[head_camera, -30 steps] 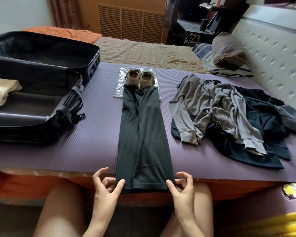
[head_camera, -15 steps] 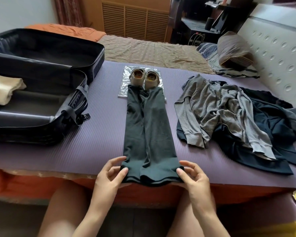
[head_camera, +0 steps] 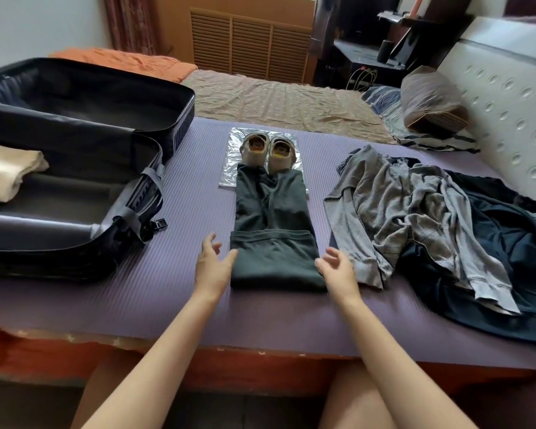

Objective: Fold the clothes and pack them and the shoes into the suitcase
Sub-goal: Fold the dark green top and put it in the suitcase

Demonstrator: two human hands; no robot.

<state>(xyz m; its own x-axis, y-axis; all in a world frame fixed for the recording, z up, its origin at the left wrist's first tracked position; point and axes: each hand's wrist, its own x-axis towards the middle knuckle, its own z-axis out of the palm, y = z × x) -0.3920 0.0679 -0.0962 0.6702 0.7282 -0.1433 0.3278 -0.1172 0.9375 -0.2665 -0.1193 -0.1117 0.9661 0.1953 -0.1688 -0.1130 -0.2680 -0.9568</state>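
Trousers (head_camera: 273, 230), dark green, lie lengthwise on the purple mat (head_camera: 167, 292), near end folded over onto the legs; the far end touches the shoes (head_camera: 268, 150), which sit on a silvery sheet (head_camera: 229, 171). Left hand (head_camera: 212, 267) and right hand (head_camera: 336, 270) flank the fold, fingers loose and spread, gripping nothing. Suitcase (head_camera: 59, 249) lies open at left, cream garment (head_camera: 7, 171) inside. Heap of grey and dark clothes (head_camera: 415, 218) at right.
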